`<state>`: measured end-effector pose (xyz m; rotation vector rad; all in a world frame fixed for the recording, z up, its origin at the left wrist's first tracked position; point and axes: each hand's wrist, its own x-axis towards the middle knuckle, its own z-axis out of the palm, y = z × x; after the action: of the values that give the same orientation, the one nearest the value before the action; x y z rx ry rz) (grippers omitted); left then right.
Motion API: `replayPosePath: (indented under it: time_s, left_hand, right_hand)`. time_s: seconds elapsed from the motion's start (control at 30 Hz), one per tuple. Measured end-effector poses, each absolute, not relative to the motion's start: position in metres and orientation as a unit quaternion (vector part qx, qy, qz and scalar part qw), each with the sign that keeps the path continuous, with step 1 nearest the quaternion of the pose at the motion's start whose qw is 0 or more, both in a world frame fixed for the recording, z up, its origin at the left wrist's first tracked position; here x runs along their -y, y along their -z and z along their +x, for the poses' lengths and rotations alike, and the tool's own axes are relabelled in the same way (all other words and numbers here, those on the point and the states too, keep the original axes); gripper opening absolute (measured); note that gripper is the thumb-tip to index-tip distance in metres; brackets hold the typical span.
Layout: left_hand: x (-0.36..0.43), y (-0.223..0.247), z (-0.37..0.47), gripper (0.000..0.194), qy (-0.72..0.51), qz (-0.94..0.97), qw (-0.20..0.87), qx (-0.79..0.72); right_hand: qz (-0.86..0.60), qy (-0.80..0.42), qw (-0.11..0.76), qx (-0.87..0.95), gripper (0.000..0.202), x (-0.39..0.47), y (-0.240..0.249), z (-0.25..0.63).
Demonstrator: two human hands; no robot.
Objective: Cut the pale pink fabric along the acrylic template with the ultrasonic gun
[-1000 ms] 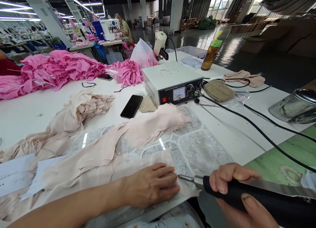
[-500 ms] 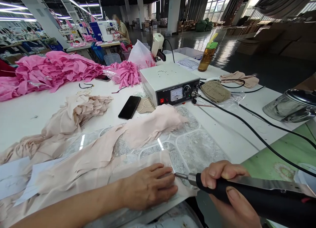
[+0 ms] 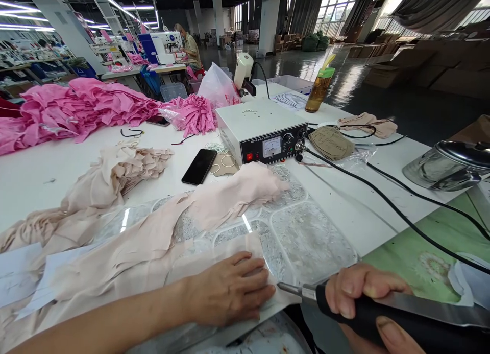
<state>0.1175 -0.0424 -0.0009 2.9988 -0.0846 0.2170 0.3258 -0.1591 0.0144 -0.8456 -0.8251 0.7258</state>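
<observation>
My right hand [image 3: 365,287] is wrapped round a black-handled tool [image 3: 432,324] at four o'clock; my left hand [image 3: 234,291] presses flat on beige cloth [image 3: 204,259] at six, so near the tip [image 3: 290,288] that if the cloth slid, I might jab myself

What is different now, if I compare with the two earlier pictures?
The right hand shifted the black-handled tool slightly right and nearer the camera, relative to the beige fabric. Nothing was grasped or released. The left hand stayed flat on the fabric; the phone stayed in place.
</observation>
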Motion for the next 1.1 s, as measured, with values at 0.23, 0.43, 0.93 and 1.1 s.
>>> replayPosePath:
  time_s: [0.23,0.43,0.93,1.1]
  left_hand:
    - [0.044,0.001,0.119,0.032,-0.076,0.995,0.064,0.021]
    - [0.044,0.002,0.119,0.033,-0.073,0.995,0.067,0.022]
    - [0.045,0.006,0.116,0.03,-0.08,0.994,0.067,0.015]
    - [0.044,0.003,0.117,0.029,-0.077,0.995,0.057,0.019]
  right_hand:
    - [-0.394,-0.333,0.761,0.392,0.007,0.156,-0.012,0.324]
    - [-0.381,-0.333,0.759,0.409,0.004,0.152,-0.012,0.323]
    - [-0.428,-0.285,0.77,0.378,0.007,0.169,-0.012,0.325]
    - [-0.451,-0.275,0.764,0.372,0.007,0.165,-0.013,0.321]
